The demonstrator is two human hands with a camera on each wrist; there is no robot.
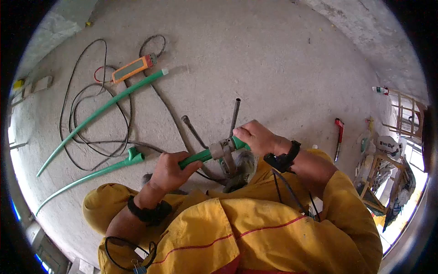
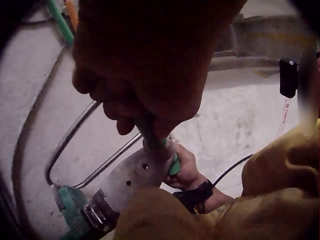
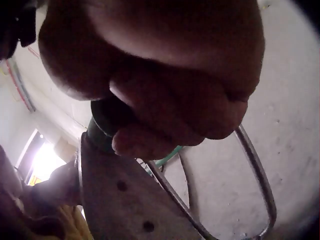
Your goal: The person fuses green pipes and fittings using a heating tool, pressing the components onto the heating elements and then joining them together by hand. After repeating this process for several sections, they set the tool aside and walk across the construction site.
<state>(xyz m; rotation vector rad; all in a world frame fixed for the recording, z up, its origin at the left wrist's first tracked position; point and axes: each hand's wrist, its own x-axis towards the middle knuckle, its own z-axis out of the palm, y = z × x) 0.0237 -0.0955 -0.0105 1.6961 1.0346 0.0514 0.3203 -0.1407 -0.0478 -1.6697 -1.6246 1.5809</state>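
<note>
- A green pipe [image 1: 195,158] is gripped by the left hand [image 1: 169,171] and pressed into the pipe welder [image 1: 222,149].
- A green fitting [image 1: 238,144] is gripped by the right hand [image 1: 258,137] on the opposite socket (heating step, seemingly).
- Next, both would need pulling off straight and joining, held above the floor [image 1: 283,68].

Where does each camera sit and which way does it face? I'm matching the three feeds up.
Head: above, looking down at the floor; left hand and right hand, yellow sleeves.
Left wrist: behind the left hand, facing the green pipe and metal plate.
Right wrist: behind the right hand, facing floorward.
Shared: both wrist views show the plate and wire stand.
</note>
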